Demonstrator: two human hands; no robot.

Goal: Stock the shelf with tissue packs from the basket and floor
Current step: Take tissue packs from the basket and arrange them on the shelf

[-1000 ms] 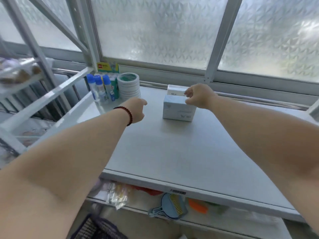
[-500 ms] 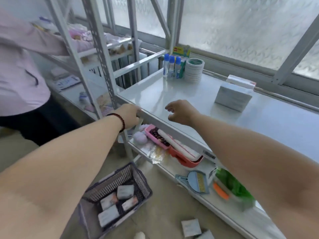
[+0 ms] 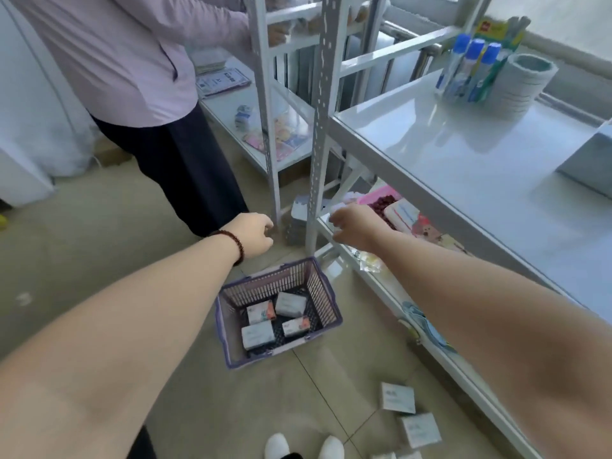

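Note:
A purple mesh basket (image 3: 326, 294) stands on the floor and holds several small tissue packs (image 3: 290, 304). More white tissue packs (image 3: 397, 397) lie loose on the tiles at the lower right. The white shelf top (image 3: 463, 167) carries a tissue box (image 3: 592, 160) at the right edge of view. My left hand (image 3: 253, 235) hangs above the basket with fingers loosely curled and nothing in it. My right hand (image 3: 354, 226) hovers beside the shelf's corner post, fingers apart, holding nothing.
A person in a lilac top (image 3: 126, 61) stands at the neighbouring rack (image 3: 265, 104). Glue bottles (image 3: 470, 71) and a stack of tape rolls (image 3: 526, 81) sit at the shelf's back. The lower shelf holds a pink tray (image 3: 384, 200) and packets. My shoes (image 3: 278, 447) are below.
My view has swung down and left from the shelf top to the floor. Both hands have dropped from the shelf edge to just above the basket.

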